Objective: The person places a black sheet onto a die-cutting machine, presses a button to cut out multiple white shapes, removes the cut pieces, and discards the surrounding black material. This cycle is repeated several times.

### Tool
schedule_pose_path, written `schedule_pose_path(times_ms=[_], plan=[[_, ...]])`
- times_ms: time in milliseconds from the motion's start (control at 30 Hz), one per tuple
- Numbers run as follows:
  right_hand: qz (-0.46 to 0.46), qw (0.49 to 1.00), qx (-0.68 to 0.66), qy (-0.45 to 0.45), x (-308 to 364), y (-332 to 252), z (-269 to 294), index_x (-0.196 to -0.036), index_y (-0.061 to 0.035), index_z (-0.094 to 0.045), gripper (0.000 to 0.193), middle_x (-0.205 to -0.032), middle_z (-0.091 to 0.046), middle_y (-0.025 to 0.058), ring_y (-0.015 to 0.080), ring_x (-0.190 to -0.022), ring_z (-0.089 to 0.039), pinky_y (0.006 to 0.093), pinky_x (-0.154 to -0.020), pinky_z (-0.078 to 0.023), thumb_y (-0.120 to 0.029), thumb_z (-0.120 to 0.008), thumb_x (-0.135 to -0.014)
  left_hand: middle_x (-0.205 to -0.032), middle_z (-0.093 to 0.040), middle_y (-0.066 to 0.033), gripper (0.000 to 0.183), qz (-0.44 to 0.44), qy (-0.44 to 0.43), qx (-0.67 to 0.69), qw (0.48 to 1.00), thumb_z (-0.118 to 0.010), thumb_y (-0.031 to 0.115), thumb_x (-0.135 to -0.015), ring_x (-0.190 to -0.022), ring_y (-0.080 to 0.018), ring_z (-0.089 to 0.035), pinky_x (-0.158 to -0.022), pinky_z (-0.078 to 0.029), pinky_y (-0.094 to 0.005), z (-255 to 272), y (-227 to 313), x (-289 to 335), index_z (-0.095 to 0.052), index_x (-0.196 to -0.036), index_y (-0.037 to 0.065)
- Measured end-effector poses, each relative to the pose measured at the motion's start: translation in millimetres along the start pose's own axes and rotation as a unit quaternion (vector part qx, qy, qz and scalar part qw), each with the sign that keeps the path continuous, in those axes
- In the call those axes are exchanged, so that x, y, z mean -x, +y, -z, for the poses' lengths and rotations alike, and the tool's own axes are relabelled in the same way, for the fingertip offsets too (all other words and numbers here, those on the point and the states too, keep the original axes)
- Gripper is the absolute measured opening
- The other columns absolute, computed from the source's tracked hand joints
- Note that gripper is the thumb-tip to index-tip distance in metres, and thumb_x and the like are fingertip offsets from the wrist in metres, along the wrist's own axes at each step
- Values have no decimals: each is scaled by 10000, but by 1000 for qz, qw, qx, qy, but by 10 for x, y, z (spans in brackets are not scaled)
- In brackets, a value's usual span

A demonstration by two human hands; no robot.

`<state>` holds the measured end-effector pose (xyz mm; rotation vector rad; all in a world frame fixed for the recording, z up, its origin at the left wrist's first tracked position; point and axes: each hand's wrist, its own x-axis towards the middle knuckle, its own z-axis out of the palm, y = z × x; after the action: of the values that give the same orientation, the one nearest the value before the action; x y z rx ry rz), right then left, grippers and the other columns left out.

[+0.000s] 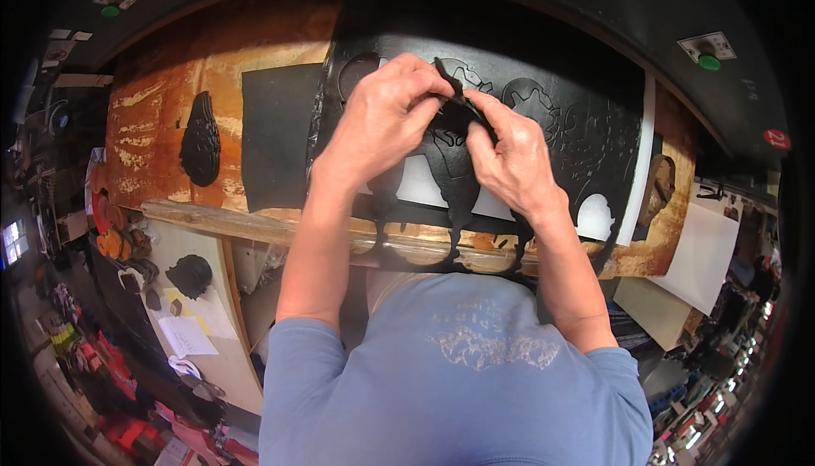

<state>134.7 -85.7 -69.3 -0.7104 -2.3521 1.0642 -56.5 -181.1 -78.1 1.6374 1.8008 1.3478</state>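
A black sheet [586,143], like leather or rubber, lies on the worktable with curved, notched outlines cut into it. Above its middle, a dark cut piece [457,114] is pinched between my two hands. My left hand [386,114] has thumb and forefinger closed on the left side of that piece. The right side is gripped by the thumb and fingers of my right hand [515,148]. Below them, the sheet's cut-through part hangs as narrow black strips [454,186] over the front edge, with a white backing [418,179] showing through the gaps.
A stack of black cut shapes [201,139] lies left on the worn wooden board [144,118], beside a flat dark sheet [276,135]. A brown shaped object [660,182] sits at the right. A dark machine beam with green buttons [709,62] spans overhead. Papers [187,336] lie on a lower-left side table.
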Motion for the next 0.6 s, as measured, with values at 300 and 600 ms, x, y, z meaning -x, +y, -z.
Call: schedule_pose_path(times_ms=[300,600], plan=[[-134,987,-77,38,-64,195,-177,-1140,33,-752,258,-817,-745,243,347,-732,-759,408,-699,-584,-163,-679,-989,-1143,-749,-175,208,64,87,36,993,-746,37,-924,-1046,-337,-734,-913,-590,-400,-365,-8,101,-770,-1126,-7],[-76,992,85,50,-17,219,-47,-1082,61,-746,178,-821,-759,224,396,-719,-757,471,-671,-601,-41,-668,-958,-1460,-660,-219,395,211,88,-10,974,-702,109,-1015,-1323,-282,-658,-1104,-530,-381,-337,66,517,-686,-1377,-48]])
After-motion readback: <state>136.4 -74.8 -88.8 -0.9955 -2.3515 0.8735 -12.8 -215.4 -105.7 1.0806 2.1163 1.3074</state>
